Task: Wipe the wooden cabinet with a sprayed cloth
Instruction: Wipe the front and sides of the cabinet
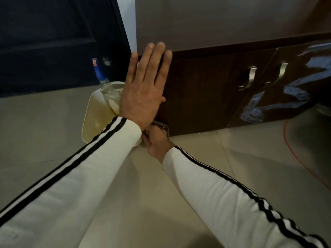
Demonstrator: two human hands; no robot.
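Observation:
A dark brown wooden cabinet point(206, 90) with two metal door handles point(249, 77) stands on the tiled floor. My left hand point(145, 86) lies flat and open against its left front corner, fingers reaching up to the top edge. Below that, my right hand point(157, 142) is closed on a dark checkered cloth point(162, 125) pressed at the cabinet's bottom left corner near the floor. Most of the cloth is hidden under my left wrist. A clear spray bottle point(107, 86) with a blue nozzle stands left of the cabinet.
A cream plastic bin point(93, 113) sits on the floor behind the spray bottle. A dark door point(53, 42) fills the upper left. A red cable point(295, 149) curves over the tiles at right. Light reflections streak the right cabinet door.

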